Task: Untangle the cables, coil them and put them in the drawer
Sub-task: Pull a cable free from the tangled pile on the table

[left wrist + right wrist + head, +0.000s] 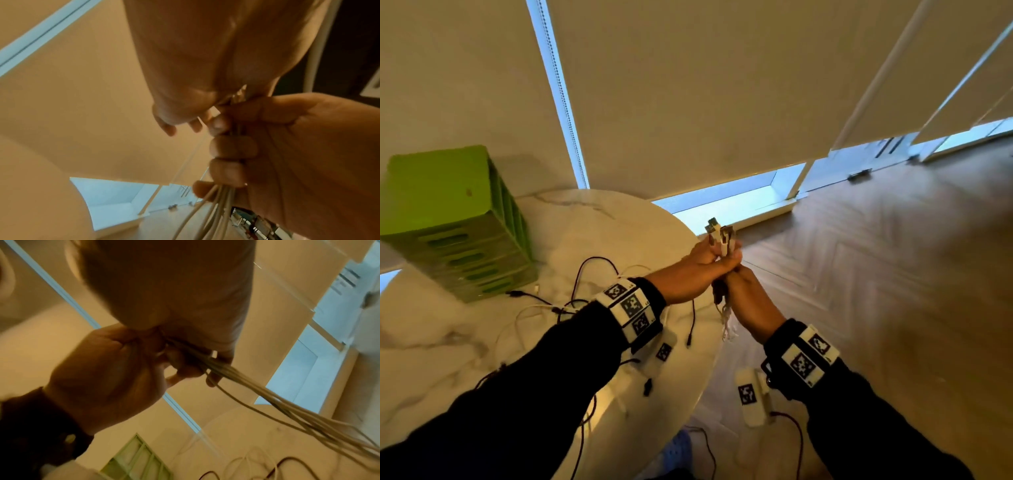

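Observation:
Both hands meet in the air just past the table's right edge. My left hand (702,263) grips the top of a bundle of white cables (727,322), whose plugs (719,233) stick up above the fist. Right below it, my right hand (739,287) is curled round the same bundle, and the strands hang down from it. In the left wrist view the right hand's fingers (232,146) wrap the white cables (218,203). The right wrist view shows the left hand (115,369) and the strands (267,395) trailing off lower right. Loose black and white cables (582,301) lie tangled on the table.
A green drawer unit (455,222) stands at the back left of the round marble table (592,219), its drawers closed; its side also shows in the right wrist view (139,462). Wooden floor (876,274) lies to the right. Window blinds hang behind.

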### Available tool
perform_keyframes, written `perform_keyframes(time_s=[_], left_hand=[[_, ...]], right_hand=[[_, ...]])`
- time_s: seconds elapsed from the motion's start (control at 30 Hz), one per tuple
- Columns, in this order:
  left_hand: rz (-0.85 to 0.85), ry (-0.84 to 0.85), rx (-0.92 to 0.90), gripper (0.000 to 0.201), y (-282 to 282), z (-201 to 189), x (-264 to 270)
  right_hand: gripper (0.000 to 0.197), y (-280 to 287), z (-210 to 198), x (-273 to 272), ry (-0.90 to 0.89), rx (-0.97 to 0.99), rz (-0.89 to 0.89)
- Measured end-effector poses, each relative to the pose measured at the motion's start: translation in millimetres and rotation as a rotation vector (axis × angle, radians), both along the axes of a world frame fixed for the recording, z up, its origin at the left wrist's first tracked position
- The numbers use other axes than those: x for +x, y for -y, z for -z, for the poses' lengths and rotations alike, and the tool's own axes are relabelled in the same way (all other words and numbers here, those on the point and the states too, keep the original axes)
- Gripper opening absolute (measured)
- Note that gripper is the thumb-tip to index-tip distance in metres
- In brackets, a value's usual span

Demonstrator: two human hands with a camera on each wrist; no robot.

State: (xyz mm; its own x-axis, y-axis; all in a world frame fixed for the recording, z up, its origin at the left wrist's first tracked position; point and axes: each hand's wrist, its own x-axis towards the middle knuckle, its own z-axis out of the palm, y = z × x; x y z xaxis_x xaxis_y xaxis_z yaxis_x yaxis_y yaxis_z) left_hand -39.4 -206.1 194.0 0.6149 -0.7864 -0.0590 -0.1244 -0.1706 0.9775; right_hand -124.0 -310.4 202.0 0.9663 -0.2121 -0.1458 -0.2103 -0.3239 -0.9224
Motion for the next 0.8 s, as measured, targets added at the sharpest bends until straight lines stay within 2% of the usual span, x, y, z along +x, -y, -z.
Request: perform_keyframes(time_s=[0.03, 0.1, 0.17, 0.23, 0.3, 0.37, 0.43, 0.5, 0.53, 0.6, 0.63, 0.7, 0.73, 0.8], left_hand=[[0.055, -0.143, -0.062, 0.041, 3, 0, -4], [0.111, -0.223, -0.135, 0.057, 7, 12, -7], [0.252, -0.131, -0.025, 0.072, 13, 29, -18], [0.427, 0.036, 0.255, 0.059, 27, 46, -27], [0.441, 0.271, 0.325, 0.037, 46, 67, -24], [0.182, 0.441, 0.274, 0.060, 61, 84, -5], [-0.045, 0.512, 0.260, 0.076, 70, 90, 16], [-0.094, 0.396, 0.253, 0.052, 77, 85, 13], [-0.037, 0.321, 0.281, 0.039, 83, 85, 3], [0.173, 0.234, 0.359, 0.029, 95, 88, -24], [0.271, 0.215, 0.381, 0.032, 97, 87, -35], [0.345, 0.244, 0.393, 0.056, 99, 86, -41], [0.323, 0.234, 0.337, 0.073, 97, 83, -38], [0.228, 0.094, 0.084, 0.097, 92, 69, -30]], right_hand=[[0.042, 9, -2, -3, -0.010, 0.049, 0.048], [0.036, 27, -12, -7, 0.000, 0.279, 0.157], [0.027, 43, -27, -12, 0.037, 0.564, 0.184], [0.029, 59, -37, -19, 0.042, 0.690, 0.119], [0.028, 71, -46, -28, 0.034, 0.672, 0.038], [0.027, 79, -49, -35, 0.034, 0.545, 0.044], [0.024, 86, -49, -37, 0.058, 0.423, 0.092], [0.022, 93, -50, -33, 0.101, 0.501, 0.145], [0.023, 98, -50, -28, 0.124, 0.556, 0.181], [0.032, 110, -51, -15, 0.113, 0.529, 0.255], [0.034, 114, -52, -10, 0.083, 0.475, 0.278], [0.036, 122, -51, -3, 0.032, 0.387, 0.291], [0.037, 123, -49, -2, 0.005, 0.356, 0.274], [0.037, 125, -42, 2, -0.050, 0.304, 0.212]])
